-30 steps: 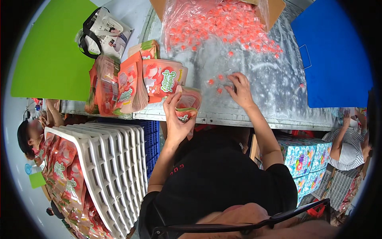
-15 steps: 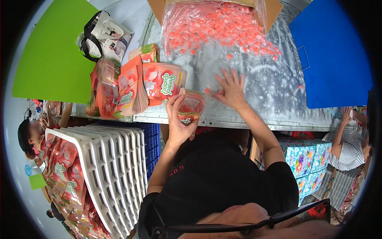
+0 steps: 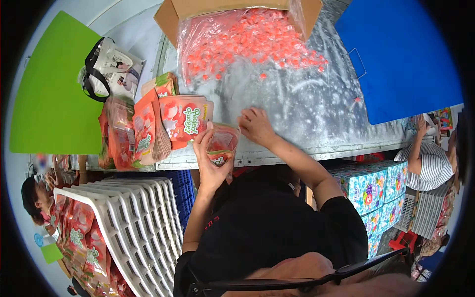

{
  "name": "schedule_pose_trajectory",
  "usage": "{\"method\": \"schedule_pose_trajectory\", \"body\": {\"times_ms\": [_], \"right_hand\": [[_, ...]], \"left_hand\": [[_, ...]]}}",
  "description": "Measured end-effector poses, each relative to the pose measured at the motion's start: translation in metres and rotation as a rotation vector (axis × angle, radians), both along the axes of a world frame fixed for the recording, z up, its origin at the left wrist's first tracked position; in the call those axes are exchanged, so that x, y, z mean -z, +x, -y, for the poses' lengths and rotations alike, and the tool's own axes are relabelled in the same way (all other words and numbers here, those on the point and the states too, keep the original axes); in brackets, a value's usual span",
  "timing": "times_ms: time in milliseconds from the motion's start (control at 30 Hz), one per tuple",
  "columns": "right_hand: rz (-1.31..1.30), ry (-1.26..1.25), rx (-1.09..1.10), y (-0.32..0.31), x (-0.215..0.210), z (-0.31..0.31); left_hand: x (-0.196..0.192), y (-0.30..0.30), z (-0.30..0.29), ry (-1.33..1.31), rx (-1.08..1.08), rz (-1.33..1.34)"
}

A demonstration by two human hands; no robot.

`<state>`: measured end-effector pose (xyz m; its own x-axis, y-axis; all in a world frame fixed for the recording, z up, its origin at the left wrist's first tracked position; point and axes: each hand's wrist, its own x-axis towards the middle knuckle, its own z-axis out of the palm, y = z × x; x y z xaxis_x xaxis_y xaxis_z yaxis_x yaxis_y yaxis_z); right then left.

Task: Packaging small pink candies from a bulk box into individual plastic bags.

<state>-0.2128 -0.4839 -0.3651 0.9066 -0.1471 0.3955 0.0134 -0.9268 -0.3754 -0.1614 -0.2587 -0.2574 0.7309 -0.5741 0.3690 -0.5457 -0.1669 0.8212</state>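
My left hand (image 3: 212, 166) grips a red and green candy pouch (image 3: 221, 142) at the table's near edge, its mouth spread and facing up and away from me. My right hand (image 3: 257, 129) is just right of the pouch's mouth, low over the metal table top. Its fingers are curled together, and whatever they hold is hidden. Left of the pouch lie a fanned stack of flat printed pouches (image 3: 186, 119) and more upright bundles of pouches (image 3: 148, 127). A heap of small wrapped red candies (image 3: 252, 43) spills from a plastic-lined cardboard box (image 3: 169, 24) at the back.
A white bag with black straps (image 3: 116, 69) lies at the back left by a green board (image 3: 59, 89). On the right is a blue panel (image 3: 401, 59). White crates (image 3: 133, 218) with filled pouches stand at lower left, patterned boxes (image 3: 368, 190) at lower right. Other people work at both sides.
My right hand has drawn left toward the pouch, its spread fingers now curled. Two loose candies beside it are no longer visible. The view has shifted slightly; the left hand still holds the pouch.
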Motion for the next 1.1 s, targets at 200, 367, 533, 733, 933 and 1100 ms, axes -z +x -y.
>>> {"method": "schedule_pose_trajectory", "body": {"times_ms": [200,367,533,733,933,1100], "right_hand": [[0.187,0.212,0.125,-0.017,0.019,0.025],[0.396,1.314,0.270,-0.013,-0.045,0.037],[0.659,1.460,0.090,-0.014,-0.122,-0.001],[0.580,1.244,0.027,-0.020,-0.132,-0.020],[0.604,1.036,-0.008,-0.022,-0.133,-0.015],[0.551,0.841,0.005,-0.030,-0.153,-0.008]], "left_hand": [[-0.001,0.001,0.019,-0.001,0.055,0.019],[-0.003,-0.004,0.036,0.013,0.091,-0.004],[0.006,-0.008,0.056,0.000,0.134,0.011],[0.005,-0.011,0.068,-0.026,0.122,0.056],[0.010,-0.013,0.078,-0.051,0.106,0.038],[0.011,-0.015,0.086,-0.138,0.075,0.033]]}}
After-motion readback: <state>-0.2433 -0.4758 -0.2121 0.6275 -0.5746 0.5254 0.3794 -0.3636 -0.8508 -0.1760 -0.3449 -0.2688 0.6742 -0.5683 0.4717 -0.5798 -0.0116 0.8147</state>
